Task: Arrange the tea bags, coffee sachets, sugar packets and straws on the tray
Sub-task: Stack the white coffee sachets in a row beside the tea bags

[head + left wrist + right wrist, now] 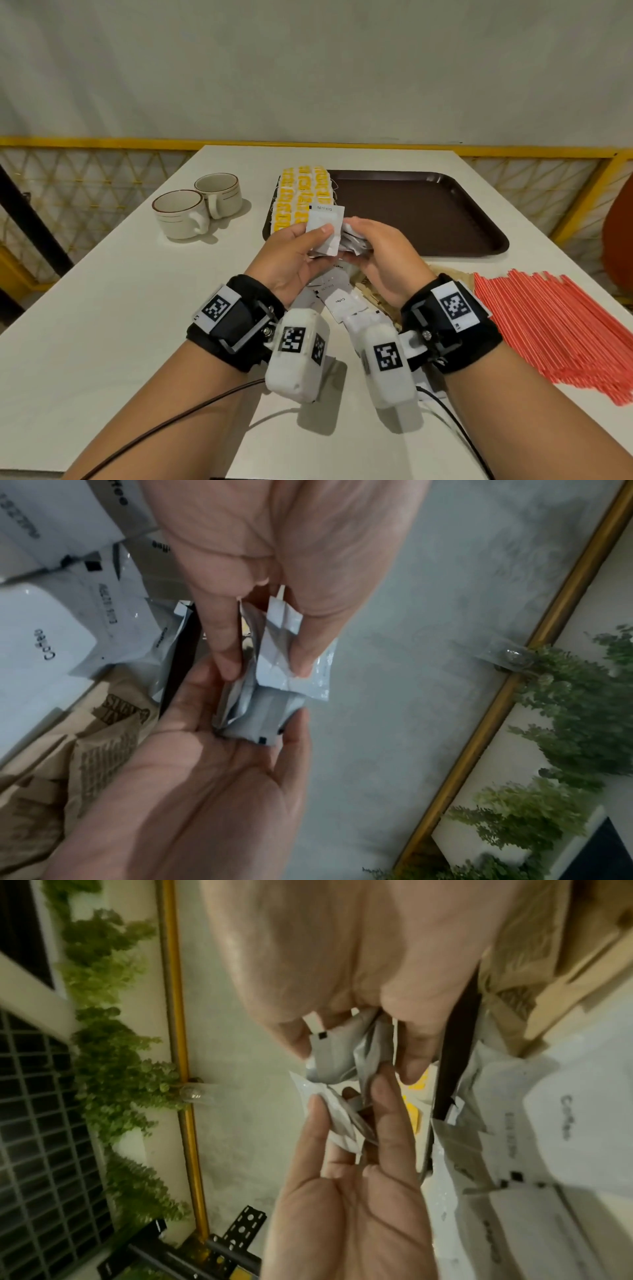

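My left hand [317, 234] pinches one white coffee sachet [324, 222] between thumb and fingers, just above the near left corner of the brown tray [428, 212]. In the left wrist view that sachet [291, 674] is under the thumb. My right hand [358, 240] grips a bunch of coffee sachets [354, 240], also seen in the right wrist view [346, 1053]. Yellow tea bags [301, 195] lie in rows on the tray's left part. Loose coffee sachets [337, 299] and brown sugar packets [371, 289] lie on the table under my hands. Red straws [555, 325] lie at the right.
Two white cups [195, 209] with brown rims stand left of the tray on the white table [120, 308]. A yellow railing [85, 142] runs behind the table. Cables trail from my wrists over the near table edge.
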`<action>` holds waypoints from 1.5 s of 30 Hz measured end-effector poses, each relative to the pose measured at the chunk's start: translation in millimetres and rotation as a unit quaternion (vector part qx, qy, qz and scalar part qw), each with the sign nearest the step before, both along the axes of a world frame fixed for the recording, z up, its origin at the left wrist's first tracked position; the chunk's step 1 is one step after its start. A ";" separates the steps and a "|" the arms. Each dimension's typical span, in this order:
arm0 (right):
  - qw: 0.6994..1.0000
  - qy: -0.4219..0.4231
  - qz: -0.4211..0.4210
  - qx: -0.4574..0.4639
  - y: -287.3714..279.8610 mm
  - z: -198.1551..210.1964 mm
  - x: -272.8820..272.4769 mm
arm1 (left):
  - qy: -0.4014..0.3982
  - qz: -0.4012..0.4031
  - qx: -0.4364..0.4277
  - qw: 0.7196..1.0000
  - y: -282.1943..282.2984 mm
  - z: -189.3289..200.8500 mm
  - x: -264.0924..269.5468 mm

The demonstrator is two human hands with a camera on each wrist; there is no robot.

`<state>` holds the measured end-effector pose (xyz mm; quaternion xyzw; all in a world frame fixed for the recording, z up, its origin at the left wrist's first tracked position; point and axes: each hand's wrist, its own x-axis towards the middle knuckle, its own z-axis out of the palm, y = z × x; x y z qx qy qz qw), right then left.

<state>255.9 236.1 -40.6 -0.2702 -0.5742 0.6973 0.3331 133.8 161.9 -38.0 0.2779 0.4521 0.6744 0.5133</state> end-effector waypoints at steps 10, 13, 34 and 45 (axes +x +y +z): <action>0.995 -0.001 0.022 -0.099 7.9 2.6 15.4 | 0.030 -0.043 -0.021 0.998 -4.5 2.7 -3.4; 0.998 -0.011 0.001 -0.065 9.2 0.8 16.3 | 0.035 -0.048 -0.037 0.998 -4.6 2.7 -0.3; 0.997 0.032 0.058 -0.036 1.6 3.3 10.5 | 0.192 0.009 -0.027 0.981 -9.8 10.0 -7.1; 1.000 -0.001 -0.008 0.001 4.2 -0.8 9.6 | 0.211 0.005 0.007 0.977 -13.7 14.2 -6.2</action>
